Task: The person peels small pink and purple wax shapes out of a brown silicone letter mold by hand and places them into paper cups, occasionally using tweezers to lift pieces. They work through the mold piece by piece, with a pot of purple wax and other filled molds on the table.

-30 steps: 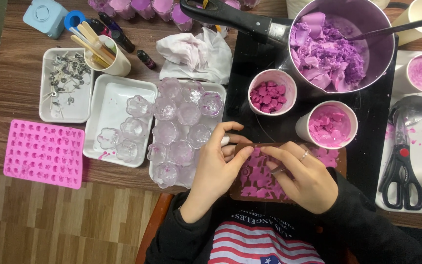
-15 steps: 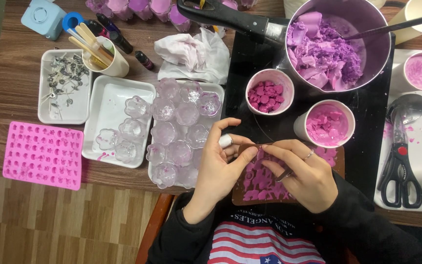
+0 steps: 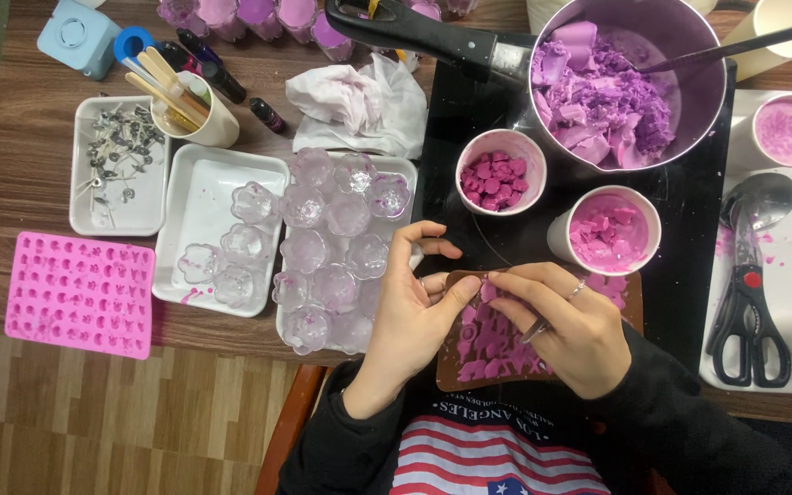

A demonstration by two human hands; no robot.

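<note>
A brown silicone mould (image 3: 630, 295) filled with small purple wax shapes lies at the table's front edge. My left hand (image 3: 412, 307) grips its left edge, thumb on top. My right hand (image 3: 556, 323) rests on the mould, its fingertips pinching at a purple piece near the top left corner. Just behind stand two white cups: one (image 3: 500, 171) with dark magenta wax chunks, one (image 3: 610, 229) with pink wax pieces. To the left a white tray (image 3: 402, 167) carries several clear flower-shaped holders.
A metal pot (image 3: 700, 96) of purple wax sits on a black cooktop (image 3: 451, 183), its handle pointing left. A pink silicone mould (image 3: 80, 293), a tray of wicks (image 3: 119, 165), a cup of wooden sticks (image 3: 196, 112), crumpled tissue (image 3: 359, 105), and scissors (image 3: 749, 312) with a spoon lie around.
My left thumb has slid onto the mould's top left corner and the forefinger has lifted. My right fingers have moved up left to meet it at a purple piece.
</note>
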